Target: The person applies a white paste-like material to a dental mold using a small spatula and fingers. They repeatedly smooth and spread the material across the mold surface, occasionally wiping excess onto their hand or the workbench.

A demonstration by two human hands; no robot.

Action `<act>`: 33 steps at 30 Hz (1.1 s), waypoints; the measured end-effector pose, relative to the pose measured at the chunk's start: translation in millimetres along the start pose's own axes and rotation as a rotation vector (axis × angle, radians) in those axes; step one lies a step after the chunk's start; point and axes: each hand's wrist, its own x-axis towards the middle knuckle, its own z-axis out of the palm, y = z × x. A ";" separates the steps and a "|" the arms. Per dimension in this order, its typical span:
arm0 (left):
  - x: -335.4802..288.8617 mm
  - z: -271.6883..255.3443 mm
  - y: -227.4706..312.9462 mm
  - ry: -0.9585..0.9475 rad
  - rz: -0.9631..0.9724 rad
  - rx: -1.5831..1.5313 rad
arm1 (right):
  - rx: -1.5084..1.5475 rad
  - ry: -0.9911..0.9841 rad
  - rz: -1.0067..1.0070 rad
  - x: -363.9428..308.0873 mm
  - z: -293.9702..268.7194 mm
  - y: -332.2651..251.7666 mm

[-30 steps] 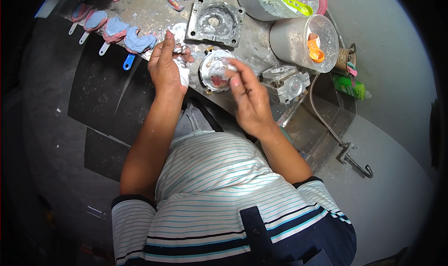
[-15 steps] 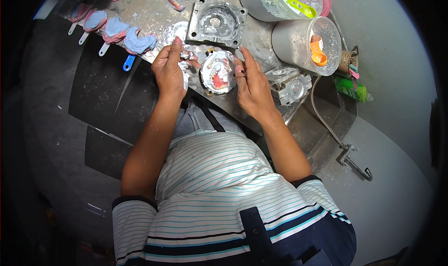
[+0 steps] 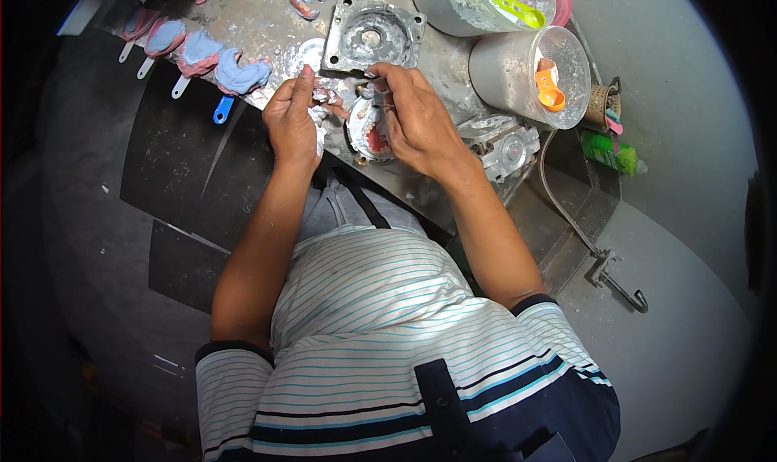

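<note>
My left hand (image 3: 292, 126) is closed round a crumpled white, plaster-smeared wad (image 3: 320, 122), thumb pointing up. Close to its right, at the bench edge, lies a round denture flask half (image 3: 356, 144) filled with white plaster. A denture (image 3: 375, 140) with red-pink gum and pale teeth is set in that plaster. My right hand (image 3: 417, 122) reaches over the flask half from the right and covers part of it. Its fingers are bent, fingertips at the far rim; what they hold is hidden. Just beyond stands a square metal flask part (image 3: 340, 41) with a round hollow.
Impression trays (image 3: 243, 75) with blue and pink material line the left bench edge. Two plastic tubs (image 3: 502, 73) with scoops stand at the right. Near my right wrist sits another metal flask (image 3: 511, 150). A hose (image 3: 558, 195) hangs beside the sink.
My right hand has moved left and away from me, from the flask half's right side to over it, hiding part of the denture. My left hand has hardly moved.
</note>
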 end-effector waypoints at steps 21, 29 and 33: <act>0.2 -0.4 -0.6 0.008 -0.001 -0.024 | 0.024 0.091 0.095 -8.8 -3.5 12.0; 0.3 0.8 -0.8 0.013 0.008 -0.016 | 0.020 0.112 0.200 -18.2 -10.1 9.5; -0.1 -2.8 -0.8 0.050 0.025 -0.022 | 0.138 0.094 0.343 -23.8 -20.5 -2.2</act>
